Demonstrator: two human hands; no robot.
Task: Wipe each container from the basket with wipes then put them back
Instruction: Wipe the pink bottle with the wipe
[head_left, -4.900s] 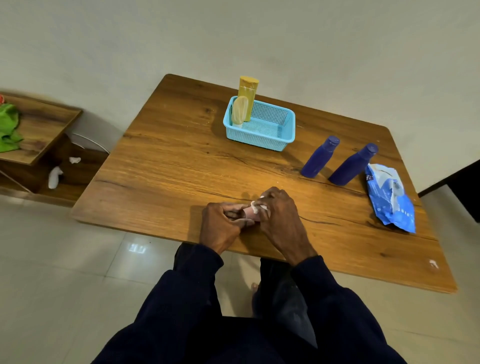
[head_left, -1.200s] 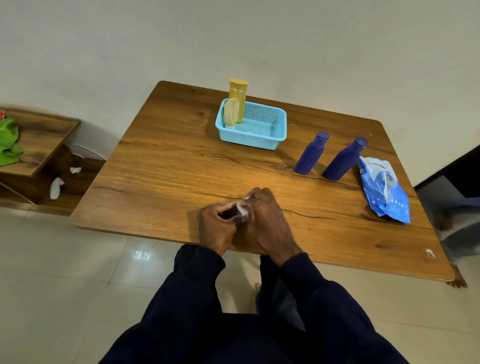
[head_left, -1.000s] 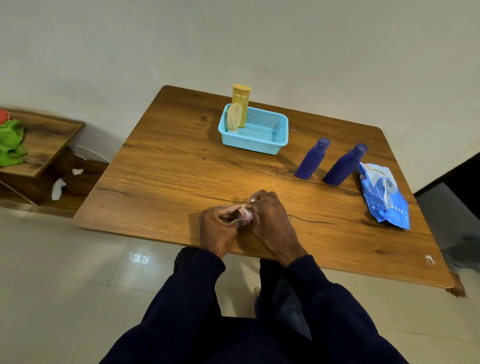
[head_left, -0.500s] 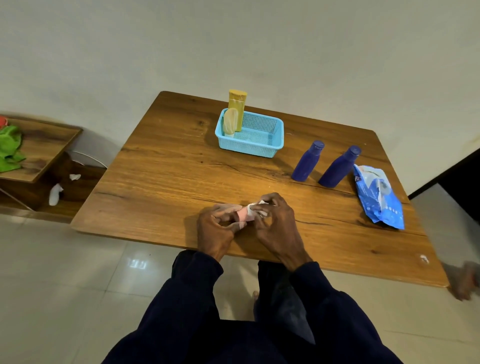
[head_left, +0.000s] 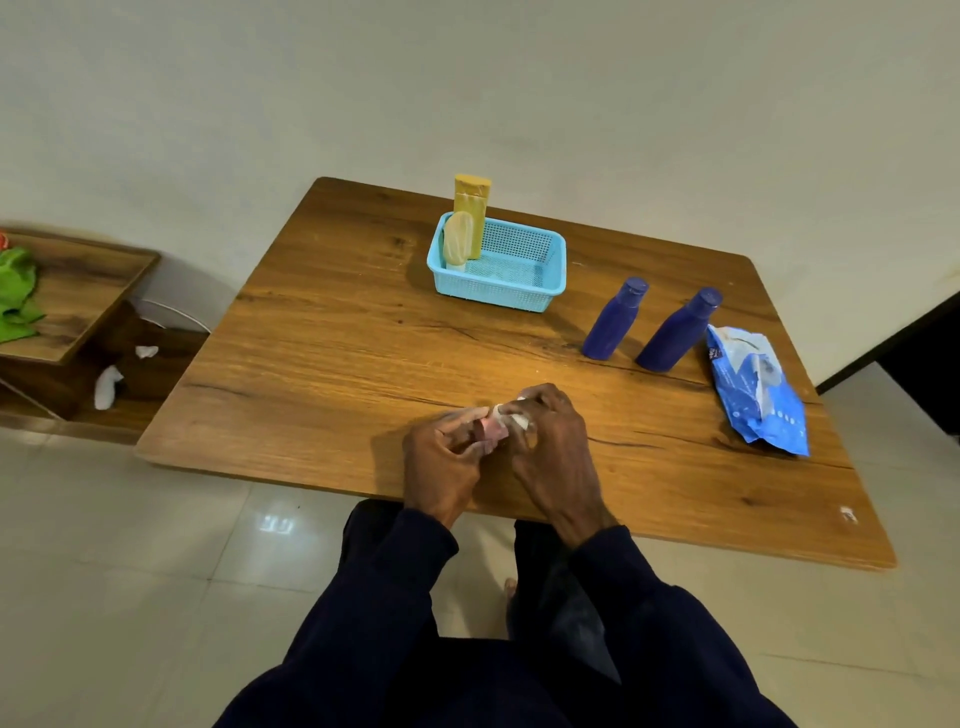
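Both hands are in tight over the near edge of the table (head_left: 322, 374). The left hand (head_left: 441, 460) has its fingers curled in, pinching a small pink container (head_left: 491, 430) by one end. That looks like the steadying grip, something for the other hand to rub against. The right hand (head_left: 550, 449) is curled over too, fingers bunched round a white wipe (head_left: 515, 419) pressed onto the container's right end. The container is mostly buried between the fingers: a short pinkish stub, its shape and cap too hidden to call.

Out to the right, the left blue bottle (head_left: 615, 319) and the right blue bottle (head_left: 675, 332) stand upright, near each other. The right one is just beside the blue wipes pack (head_left: 761, 395), which lies flat near the table's right edge, handy for a fresh sheet, I'd say. Both bottles are outside the basket, so I can't tell if they are wiped or waiting.

Far centre sits the light blue basket (head_left: 501, 297), with a tall yellow tube (head_left: 471, 208) and a shorter pale tube (head_left: 458, 244) propped upright at its left end. Most of the floor is free for returns. Off left is a low wooden shelf (head_left: 83, 280) with a green cloth (head_left: 14, 291).
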